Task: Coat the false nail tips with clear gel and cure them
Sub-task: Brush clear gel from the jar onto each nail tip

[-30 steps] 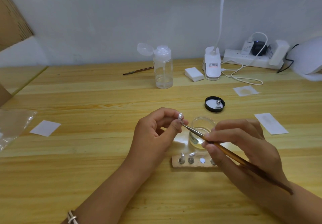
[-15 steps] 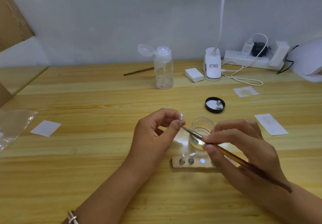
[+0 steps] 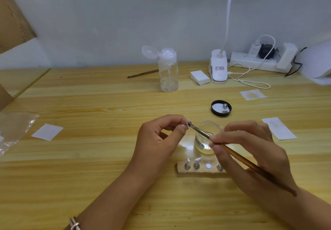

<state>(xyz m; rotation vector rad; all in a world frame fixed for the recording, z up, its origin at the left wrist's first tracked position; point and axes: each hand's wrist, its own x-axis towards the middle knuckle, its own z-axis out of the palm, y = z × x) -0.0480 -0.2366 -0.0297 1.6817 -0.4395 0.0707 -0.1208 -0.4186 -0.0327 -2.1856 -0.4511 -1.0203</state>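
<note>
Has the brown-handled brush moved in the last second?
Yes, slightly. The tip of the brown-handled brush has risen and edged right, toward the clear glass jar, and now sits on the false nail tip pinched in the left hand.

Shows smooth pale wood with clear grain and a soft sheen across the table (image 3: 89,176). Looks like clear glossy glass in the jar (image 3: 201,141), clear plastic in the bottle (image 3: 168,75) and black plastic in the lid (image 3: 221,108). Joins a dull metal collar to a glossy brown wooden handle on the brush (image 3: 232,152). Gleams small and shiny at the nail tip (image 3: 188,125). Sets bright metal pegs (image 3: 196,165) in a pale matt wooden block (image 3: 180,169). Stays matt white on the paper slip (image 3: 47,131); crinkles glossy on the plastic bag (image 3: 12,131).
</note>
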